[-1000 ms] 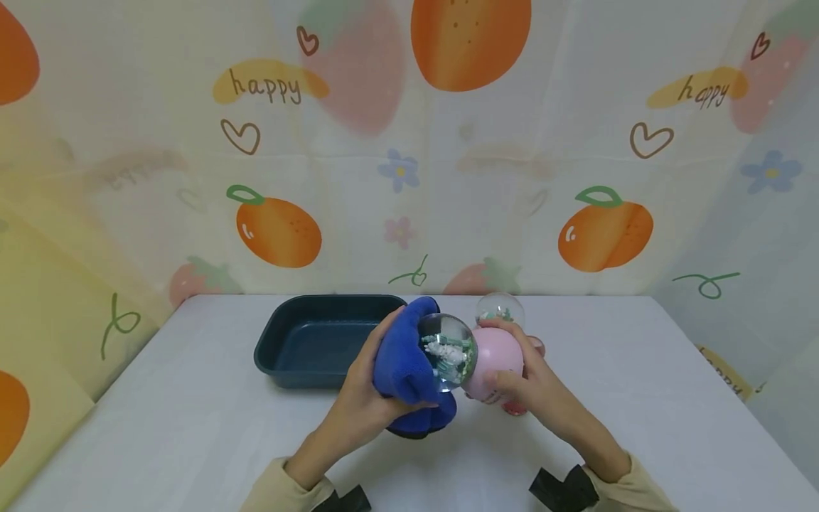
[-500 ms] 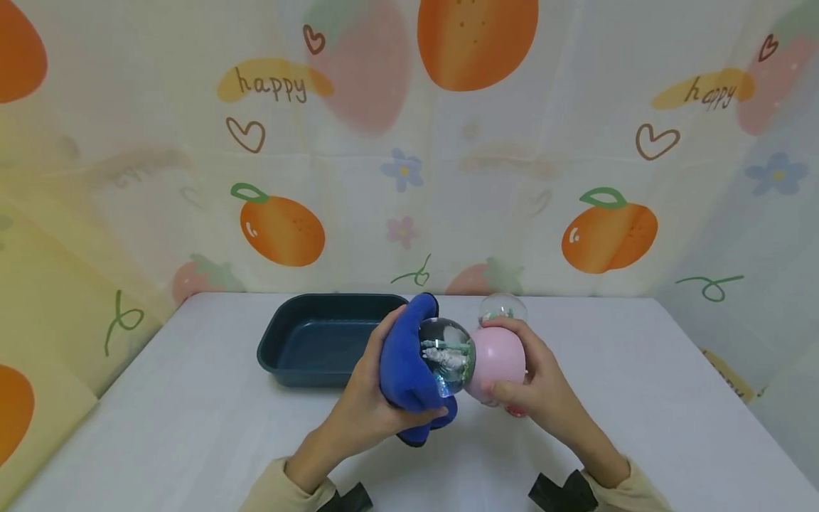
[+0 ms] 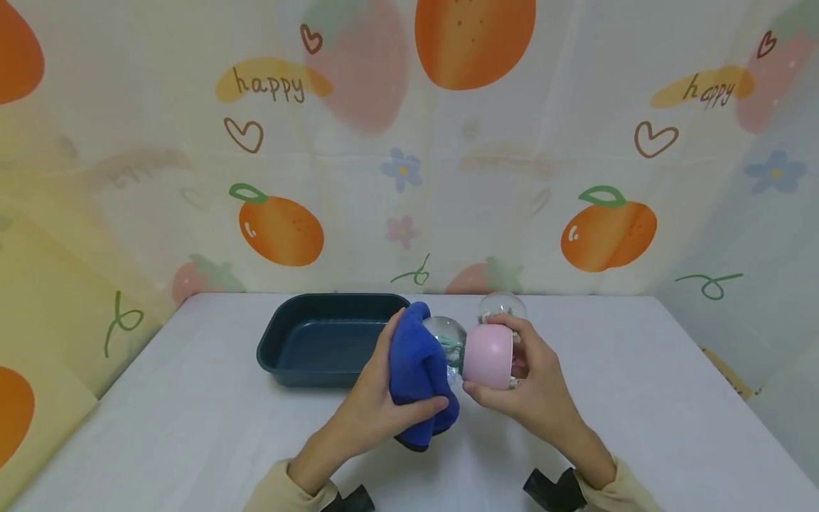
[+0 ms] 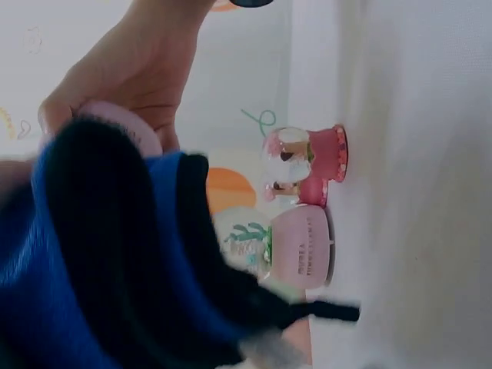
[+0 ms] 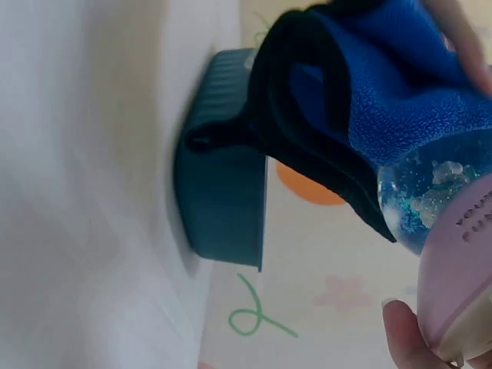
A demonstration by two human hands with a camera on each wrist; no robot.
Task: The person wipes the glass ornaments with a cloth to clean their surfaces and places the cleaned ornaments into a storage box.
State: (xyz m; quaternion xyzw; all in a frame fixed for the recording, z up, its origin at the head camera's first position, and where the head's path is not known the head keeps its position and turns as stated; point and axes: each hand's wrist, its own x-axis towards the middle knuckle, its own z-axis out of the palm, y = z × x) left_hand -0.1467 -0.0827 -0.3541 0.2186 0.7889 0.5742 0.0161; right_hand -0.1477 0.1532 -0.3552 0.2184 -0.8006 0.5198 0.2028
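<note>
My left hand (image 3: 377, 409) grips a folded blue cloth (image 3: 419, 377) with black edging and presses it over the clear ball of a snow globe (image 3: 488, 355). The globe is held tilted on its side above the table, its ball pointing left into the cloth. At its pink base, my right hand (image 3: 540, 380) holds it between thumb and fingers. White figures and glitter show through the glass in the right wrist view, where the cloth (image 5: 415, 92) wraps the ball's far side. Part of the ball is hidden by the cloth.
A dark teal rectangular tray (image 3: 333, 377) stands at the back left of the white table (image 3: 192, 427). Behind my right hand stands another pink-based snow globe (image 4: 300, 246), beside smaller red-based ones (image 4: 329, 154). A fruit-print curtain (image 3: 397, 199) hangs behind the table.
The snow globe has turned in my right hand, so its base now points right and its ball sits deeper in the cloth. The cloth has shifted slightly right with my left hand.
</note>
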